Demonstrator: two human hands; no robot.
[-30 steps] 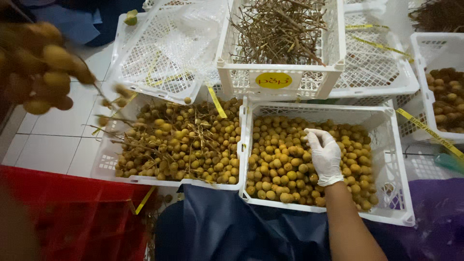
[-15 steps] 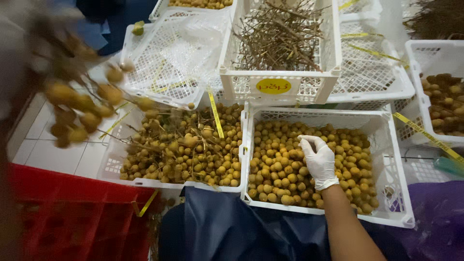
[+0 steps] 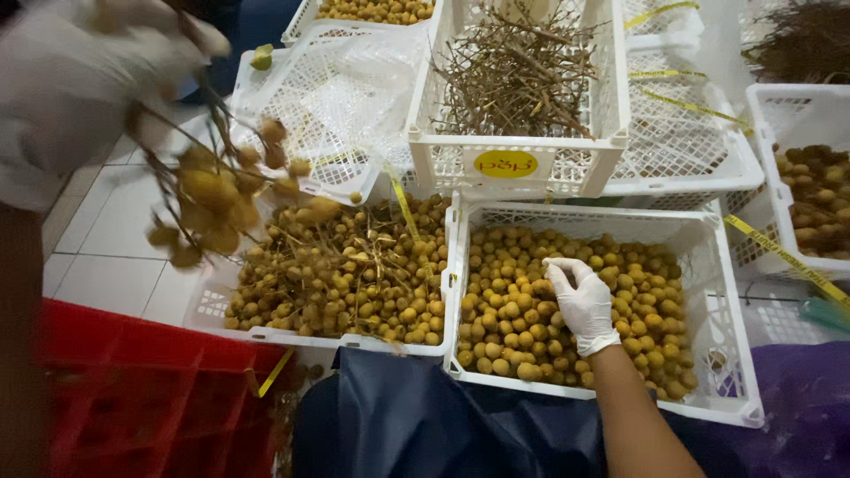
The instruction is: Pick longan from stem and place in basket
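Observation:
My left hand (image 3: 84,75), in a white glove and blurred at the top left, grips the stem of a bunch of yellow-brown longan fruit (image 3: 217,190) that hangs over the left white crate (image 3: 292,335). That crate holds fruit still on twigs. My right hand (image 3: 580,301), also in a white glove, rests fingers-down on the loose fruit (image 3: 505,310) in the right white crate (image 3: 708,235); whether it holds any fruit is hidden.
A white crate of bare twigs (image 3: 518,75) stands behind the two fruit crates. Empty white crates (image 3: 332,97) lie at the back left and back right. Another crate of fruit (image 3: 819,208) is at the far right. A red crate (image 3: 133,398) sits at the near left.
My left hand has carried the bunch from the far left edge rightwards, over the left crate. My right hand has shifted slightly left on the loose fruit.

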